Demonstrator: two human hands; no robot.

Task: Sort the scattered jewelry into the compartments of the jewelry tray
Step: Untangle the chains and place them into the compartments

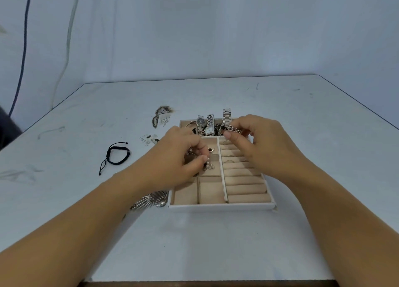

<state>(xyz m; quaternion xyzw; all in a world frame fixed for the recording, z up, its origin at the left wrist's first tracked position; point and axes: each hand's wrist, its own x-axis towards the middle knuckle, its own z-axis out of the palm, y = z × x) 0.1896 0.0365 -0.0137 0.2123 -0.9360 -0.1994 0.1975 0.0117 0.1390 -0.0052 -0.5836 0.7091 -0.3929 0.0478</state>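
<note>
- Here, the tray (222, 206) sits mid-table (216, 243), with both hands over it.
- The left hand (181, 157) pinches a pearl piece (209, 167) at a small compartment on the tray's left side. Whether the pearls touch its floor is unclear.
- The right hand (261, 140) pinches a silver chain (232, 130) over the far end of the ring rolls (246, 189).
- Three watches (210, 124) stand in the far compartment, straps jutting past the rim.
- A black cord bracelet (117, 155) lies on the table, well left of the tray.
- Silver bangles (153, 199) lie just beside the tray's near-left corner.
- Small silver bits (165, 121) lie scattered beyond the left hand.
</note>
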